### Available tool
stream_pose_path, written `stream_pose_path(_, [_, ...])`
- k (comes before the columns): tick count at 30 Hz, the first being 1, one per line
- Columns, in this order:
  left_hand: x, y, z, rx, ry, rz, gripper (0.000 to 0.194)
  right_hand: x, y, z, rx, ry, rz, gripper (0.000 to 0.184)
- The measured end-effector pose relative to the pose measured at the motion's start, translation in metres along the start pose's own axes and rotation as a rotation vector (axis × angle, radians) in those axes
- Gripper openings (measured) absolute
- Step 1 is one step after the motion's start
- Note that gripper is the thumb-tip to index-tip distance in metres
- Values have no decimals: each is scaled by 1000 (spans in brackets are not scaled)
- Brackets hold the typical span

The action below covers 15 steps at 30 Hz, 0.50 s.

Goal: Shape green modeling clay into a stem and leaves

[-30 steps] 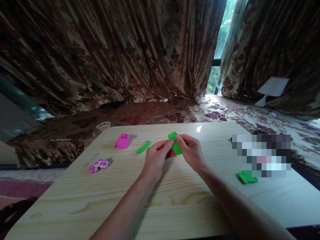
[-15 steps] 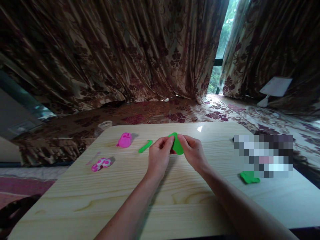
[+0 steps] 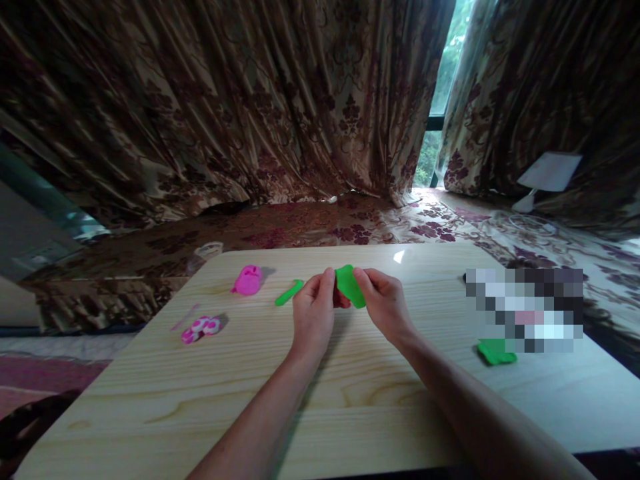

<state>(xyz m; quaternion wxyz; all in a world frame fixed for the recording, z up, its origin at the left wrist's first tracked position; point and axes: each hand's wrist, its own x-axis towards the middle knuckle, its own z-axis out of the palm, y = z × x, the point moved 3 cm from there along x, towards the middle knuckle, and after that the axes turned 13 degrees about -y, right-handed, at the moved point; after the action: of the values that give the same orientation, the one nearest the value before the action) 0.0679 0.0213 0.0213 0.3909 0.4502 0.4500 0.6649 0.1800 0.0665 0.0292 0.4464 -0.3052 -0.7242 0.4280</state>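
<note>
A flattened piece of green modelling clay [image 3: 351, 287] is held up between my two hands above the table. My left hand [image 3: 314, 310] is closed at its left edge, with the thumb upright and the fingers curled behind. Pinching the right edge, my right hand [image 3: 387, 300] has its thumb on the near face. Left of my hands lies a green clay strip [image 3: 289, 293] with a bent tip. Farther left are a pink clay figure [image 3: 248, 281] and a cluster of pink-and-white clay pieces [image 3: 201, 329].
The pale wooden table [image 3: 240, 413] spans the foreground. Another green clay piece [image 3: 496, 352] lies at right, beside a pixelated area [image 3: 530, 310]. A thin pinkish stick [image 3: 185, 317] lies at left. Behind the table are a patterned ledge, curtains [image 3: 300, 100] and a white lamp [image 3: 549, 171].
My left thumb has shifted left and straightened, so more of the green clay shows between my hands. The view has moved slightly; the pieces on the table lie as before.
</note>
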Motion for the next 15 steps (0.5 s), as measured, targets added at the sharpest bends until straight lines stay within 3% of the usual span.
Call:
stream_pose_path(7, [1, -3, 1, 58, -5, -43, 29, 1, 4, 0, 5, -17, 34, 48])
stream_pose_path(15, [-8, 9, 7, 345, 12, 59, 37, -2, 0, 4, -13, -16, 20, 40])
